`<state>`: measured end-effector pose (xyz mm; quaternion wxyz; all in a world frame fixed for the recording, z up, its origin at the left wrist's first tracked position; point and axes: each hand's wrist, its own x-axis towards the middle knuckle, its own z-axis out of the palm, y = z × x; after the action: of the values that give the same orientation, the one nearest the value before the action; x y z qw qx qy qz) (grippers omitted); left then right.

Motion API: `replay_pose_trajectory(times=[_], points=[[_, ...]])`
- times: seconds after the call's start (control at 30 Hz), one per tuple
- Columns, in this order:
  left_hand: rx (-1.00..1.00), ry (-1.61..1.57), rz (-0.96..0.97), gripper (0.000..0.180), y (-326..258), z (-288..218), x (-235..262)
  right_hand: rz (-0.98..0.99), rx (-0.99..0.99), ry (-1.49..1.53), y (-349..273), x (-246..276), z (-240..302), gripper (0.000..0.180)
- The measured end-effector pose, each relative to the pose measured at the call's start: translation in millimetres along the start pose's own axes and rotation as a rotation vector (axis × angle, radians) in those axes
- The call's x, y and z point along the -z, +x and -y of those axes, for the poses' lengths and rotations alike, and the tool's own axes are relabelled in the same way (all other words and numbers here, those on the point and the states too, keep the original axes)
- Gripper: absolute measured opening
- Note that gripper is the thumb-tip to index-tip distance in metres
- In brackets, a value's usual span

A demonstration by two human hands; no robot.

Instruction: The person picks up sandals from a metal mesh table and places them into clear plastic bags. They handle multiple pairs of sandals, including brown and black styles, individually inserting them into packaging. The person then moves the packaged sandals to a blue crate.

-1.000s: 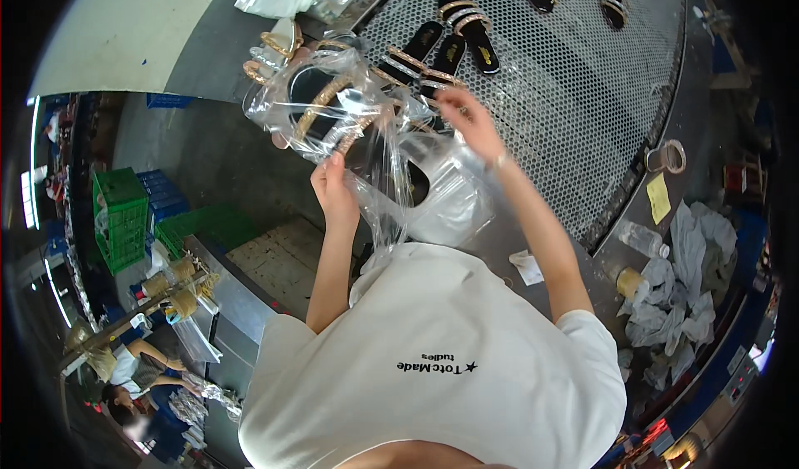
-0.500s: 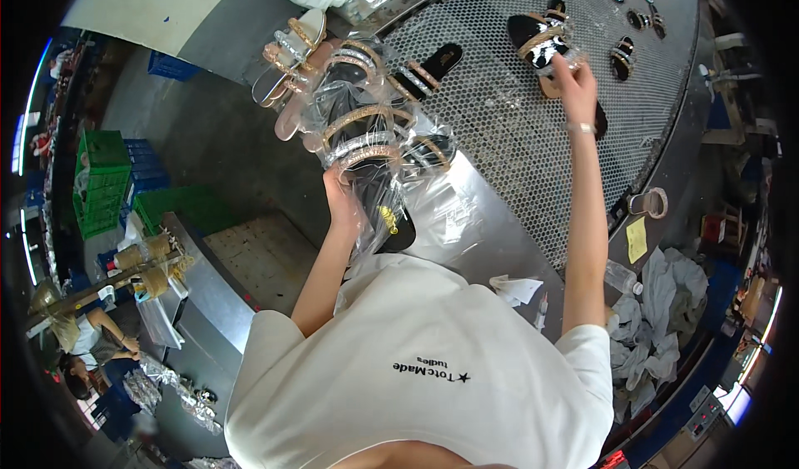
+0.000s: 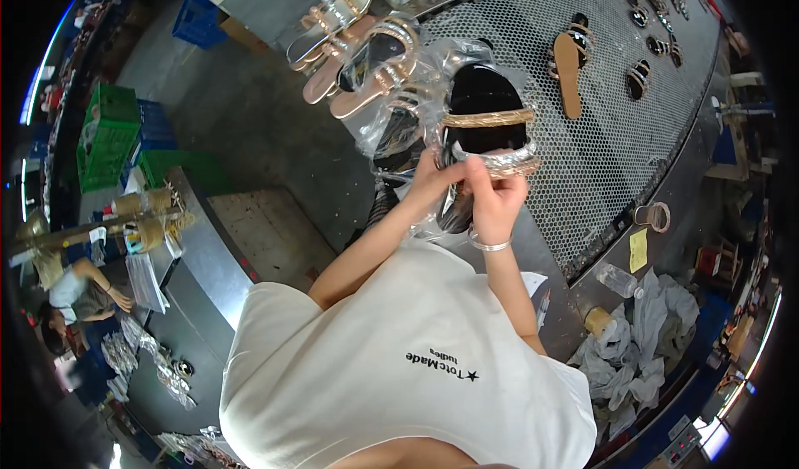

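In front of my chest, my right hand point(image 3: 497, 198) grips a black sandal point(image 3: 485, 94) with gold braided and silver straps by its strap end. Close beside it, my left hand point(image 3: 433, 178) is closed on the clear plastic wrapping, with a dark sandal point(image 3: 454, 213) partly inside; its fingertips are mostly hidden. More plastic-wrapped sandals point(image 3: 396, 132) lie just beyond the left hand. Past them, several pink and gold sandals point(image 3: 354, 99) are piled at the metal table's edge.
On the perforated surface point(image 3: 533, 211) lie a sandal with its tan sole up point(image 3: 568, 74) and several dark sandals point(image 3: 638, 79). At right are a yellow note point(image 3: 638, 250), a clear bottle point(image 3: 617, 281) and crumpled plastic point(image 3: 628, 361). Green crates point(image 3: 110, 132) and another person point(image 3: 79, 296) are at left.
My right hand has come back from the perforated surface with a black sandal and now meets my left hand. The wrapped sandal in the left hand has shifted and turned.
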<state>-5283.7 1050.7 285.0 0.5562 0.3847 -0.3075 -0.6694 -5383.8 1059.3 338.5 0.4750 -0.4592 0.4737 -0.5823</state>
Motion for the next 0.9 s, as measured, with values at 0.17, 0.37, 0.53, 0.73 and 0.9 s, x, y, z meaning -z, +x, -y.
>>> replay_pose_trajectory(times=[0.17,0.37,0.53,0.73,0.9], points=[[-0.079,-0.151,-0.029,0.041,-9.7,-9.8,27.6,0.451,-0.107,0.069,7.6,-13.8,4.7,0.021],[-0.055,-0.355,-0.249,0.058,-25.1,-23.9,73.6,0.472,0.412,-0.244,-4.3,-29.7,20.8,0.018],[-0.222,-0.281,-0.334,0.073,-27.3,-37.5,122.7,0.088,0.398,-0.326,0.9,-19.3,11.5,0.016],[-0.25,-0.345,-0.377,0.073,-58.2,-93.5,106.2,0.164,0.092,-0.179,-8.9,-8.4,-25.0,0.017],[-0.673,0.051,-1.013,0.053,-94.1,-119.0,171.9,0.252,0.004,-0.255,-12.7,5.9,-55.7,0.012]])
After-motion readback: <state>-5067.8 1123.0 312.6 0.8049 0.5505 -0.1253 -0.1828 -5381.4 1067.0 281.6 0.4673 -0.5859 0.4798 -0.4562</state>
